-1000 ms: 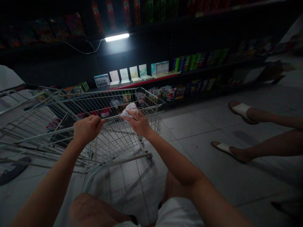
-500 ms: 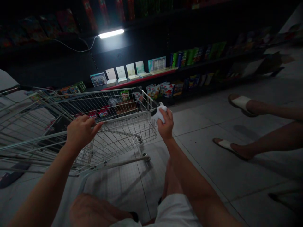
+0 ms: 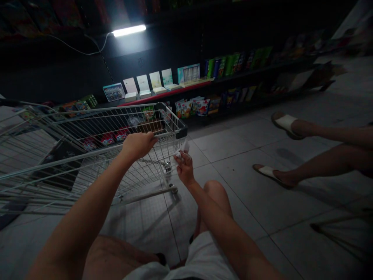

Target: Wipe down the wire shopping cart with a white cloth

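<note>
A metal shopping cart (image 3: 140, 171) stands in front of me, its wire basket reaching from the left toward the middle. My left hand (image 3: 138, 145) is wrapped round the basket's near top rail, close to the front corner. Below the black corner cap (image 3: 181, 131), my right hand (image 3: 184, 169) pinches a crumpled white cloth or tissue (image 3: 183, 148) at the end of the basket. Whether the cloth presses on the wires is hard to tell in the dim light.
Dark shelves hold boxed items (image 3: 189, 74), green canisters (image 3: 230, 65) and snack bags (image 3: 201, 106). A lit tube lamp (image 3: 129, 30) hangs above with its cord. On the tiled floor (image 3: 230, 144) at right are another person's sandalled feet (image 3: 287, 123).
My left hand has slid right along the rail toward the front corner. My right hand has moved with the cloth from the corner cap down and left to the basket's end. The view has shifted slightly.
</note>
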`<state>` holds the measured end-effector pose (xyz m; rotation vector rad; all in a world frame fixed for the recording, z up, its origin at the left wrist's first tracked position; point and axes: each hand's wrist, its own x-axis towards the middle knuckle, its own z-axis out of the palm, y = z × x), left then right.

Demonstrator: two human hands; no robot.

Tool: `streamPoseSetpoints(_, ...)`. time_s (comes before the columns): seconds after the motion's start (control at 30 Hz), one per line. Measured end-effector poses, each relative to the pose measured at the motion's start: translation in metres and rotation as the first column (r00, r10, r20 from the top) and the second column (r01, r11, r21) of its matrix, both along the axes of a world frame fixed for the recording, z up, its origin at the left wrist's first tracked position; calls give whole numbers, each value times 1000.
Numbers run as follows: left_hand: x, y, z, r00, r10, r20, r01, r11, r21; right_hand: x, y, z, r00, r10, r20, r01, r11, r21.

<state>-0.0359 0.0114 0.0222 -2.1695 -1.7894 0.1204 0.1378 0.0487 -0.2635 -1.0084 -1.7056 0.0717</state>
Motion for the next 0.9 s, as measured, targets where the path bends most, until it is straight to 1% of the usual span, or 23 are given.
streamPoseSetpoints(0.07, -2, 0, -1, 1000, -11, -3, 11, 1000, -1, 3, -5, -9, 998, 31, 52, -27, 997, -67)
streamPoseSetpoints(0.13, -5, -1, -1, 999, -34, 2, 34, 999, -4, 3, -11, -15, 997, 48, 67, -37, 987, -155)
streamPoseSetpoints(0.2, -6, -2, 0, 999, -44, 3, 44, 999, -1, -2, -18, -12, 1000, 11, 25, -6, 977, -214)
streamPoseSetpoints(0.27, -7, -3, -1, 1000, -29, 0, 29, 1000, 8, -9, -24, 3, 999, -28, -35, 21, 981, -192)
streamPoseSetpoints(0.33, -9, -3, -2, 1000, -17, -5, 17, 1000, 15, -19, -28, 27, 998, -11, -68, 5, 997, -82)
streamPoseSetpoints(0.4, -10, -4, -3, 1000, -16, -11, 17, 999, 27, -30, -28, 50, 998, 34, -48, -32, 999, 36)
streamPoseSetpoints(0.43, -10, -5, -3, 1000, -16, -15, 17, 999, 37, -36, -27, 58, 998, 51, -19, -50, 996, 71)
streamPoseSetpoints(0.47, -11, -6, -4, 1000, -15, -20, 16, 999, 44, -41, -25, 62, 998, 64, 14, -65, 994, 89)
streamPoseSetpoints(0.5, -11, -7, -3, 1000, -11, -25, 13, 999, 47, -47, -23, 62, 996, 72, 45, -76, 993, 96)
streamPoseSetpoints(0.53, -12, -8, -3, 1000, -6, -30, 8, 999, 44, -52, -21, 59, 994, 79, 73, -86, 992, 97)
streamPoseSetpoints(0.6, -13, -11, -1, 999, -2, -38, 3, 1000, 25, -59, -19, 41, 988, 92, 120, -104, 990, 91)
streamPoseSetpoints(0.67, -15, -14, 0, 999, 3, -44, -3, 1000, 12, -63, -21, 15, 980, 108, 168, -124, 988, 87)
streamPoseSetpoints(0.73, -18, -17, 1, 999, 11, -52, -10, 1000, 14, -62, -27, -13, 959, 151, 241, -172, 983, 65)
streamPoseSetpoints(0.83, -25, -20, 1, 998, 25, -58, -24, 1000, 18, -55, -40, -49, 905, 256, 340, -261, 965, -31)
streamPoseSetpoints(0.9, -30, -22, 0, 998, 24, -59, -23, 1000, 18, -49, -49, -64, 882, 298, 364, -288, 954, -84)
